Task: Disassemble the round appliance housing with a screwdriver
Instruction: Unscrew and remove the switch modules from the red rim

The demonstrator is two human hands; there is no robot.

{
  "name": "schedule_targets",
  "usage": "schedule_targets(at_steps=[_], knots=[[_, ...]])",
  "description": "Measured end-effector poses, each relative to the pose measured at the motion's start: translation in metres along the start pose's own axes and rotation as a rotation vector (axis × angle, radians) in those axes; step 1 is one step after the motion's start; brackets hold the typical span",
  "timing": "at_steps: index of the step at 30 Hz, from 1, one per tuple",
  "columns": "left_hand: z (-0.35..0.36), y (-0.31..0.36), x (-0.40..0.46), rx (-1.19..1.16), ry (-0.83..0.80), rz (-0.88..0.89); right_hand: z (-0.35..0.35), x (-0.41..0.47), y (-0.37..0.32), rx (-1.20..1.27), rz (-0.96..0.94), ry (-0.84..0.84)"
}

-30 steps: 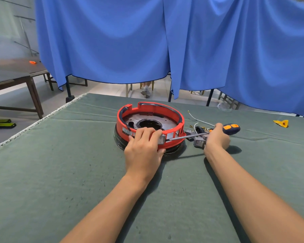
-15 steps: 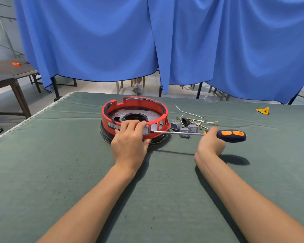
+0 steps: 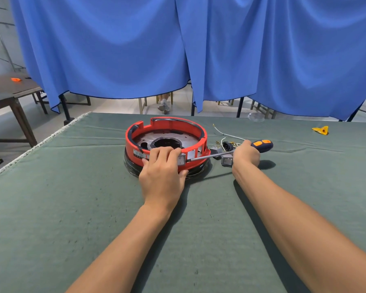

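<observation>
A round red housing (image 3: 173, 125) with a black base and a metal plate inside sits on the green table cloth. My left hand (image 3: 163, 172) presses on its near rim, fingers curled over the edge beside a grey switch. My right hand (image 3: 245, 154) grips a screwdriver (image 3: 262, 145) with a dark blue and orange handle. Its metal shaft runs left and its tip touches the housing's near right wall next to the switch.
Loose grey switches (image 3: 226, 159) and thin wires (image 3: 224, 135) lie just right of the housing. A small yellow piece (image 3: 321, 130) rests far right. Blue curtains (image 3: 178, 49) hang behind the table. A brown side table (image 3: 11, 96) stands left.
My right hand slid back up the screwdriver handle and lifted it, so the shaft now angles up to the right. The left hand stays on the rim.
</observation>
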State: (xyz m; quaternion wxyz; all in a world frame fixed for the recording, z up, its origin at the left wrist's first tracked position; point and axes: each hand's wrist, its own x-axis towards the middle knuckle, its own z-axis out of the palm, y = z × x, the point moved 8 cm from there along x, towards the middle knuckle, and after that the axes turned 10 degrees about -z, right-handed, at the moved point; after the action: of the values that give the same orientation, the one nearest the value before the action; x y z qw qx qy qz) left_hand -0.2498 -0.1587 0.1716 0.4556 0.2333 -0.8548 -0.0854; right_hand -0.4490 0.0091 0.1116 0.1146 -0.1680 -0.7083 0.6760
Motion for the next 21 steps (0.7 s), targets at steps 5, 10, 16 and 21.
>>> schedule_targets(at_steps=[5,10,16,21], knots=[[0.001,0.0,-0.001,-0.003,0.004,0.019,0.013,0.001,-0.006,-0.036,-0.019,-0.046],[0.001,-0.001,-0.001,-0.005,-0.006,0.021,0.003,-0.007,-0.004,0.061,-0.005,-0.014],[0.001,0.002,0.0,0.022,-0.014,-0.015,-0.042,-0.029,0.009,0.289,-0.042,0.169],[0.003,0.003,0.0,0.037,-0.029,-0.011,-0.046,-0.037,0.019,0.341,0.034,0.158]])
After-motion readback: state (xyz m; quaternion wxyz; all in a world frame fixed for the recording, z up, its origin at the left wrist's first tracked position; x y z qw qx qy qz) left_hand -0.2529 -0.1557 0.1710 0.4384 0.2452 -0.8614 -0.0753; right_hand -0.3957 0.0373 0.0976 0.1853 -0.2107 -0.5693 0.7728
